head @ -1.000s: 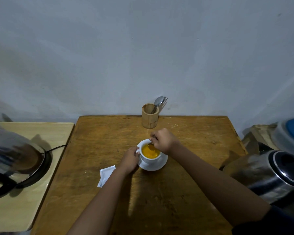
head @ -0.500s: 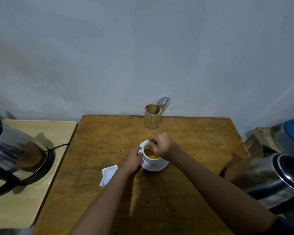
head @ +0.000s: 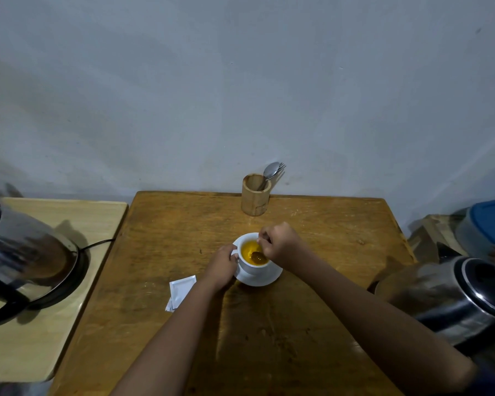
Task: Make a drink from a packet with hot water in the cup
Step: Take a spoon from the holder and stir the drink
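A white cup (head: 250,267) full of orange drink (head: 249,248) stands on a white saucer (head: 265,277) in the middle of the wooden table (head: 312,224). My left hand (head: 220,265) grips the cup's handle side. Over the cup's right rim, my right hand (head: 279,242) is closed on a spoon (head: 257,255) whose bowl dips into the drink. A torn white packet (head: 180,291) lies flat on the table left of the saucer.
A bamboo holder (head: 255,194) with a spoon and fork stands at the table's far edge. A steel kettle (head: 23,252) sits on its base on the pale side table at left. Another steel kettle (head: 452,298) is at right, below a blue-lidded container (head: 489,221).
My right hand has circled the spoon in the cup, from the far rim toward the right side. My left hand stays on the cup. The view has shifted slightly.
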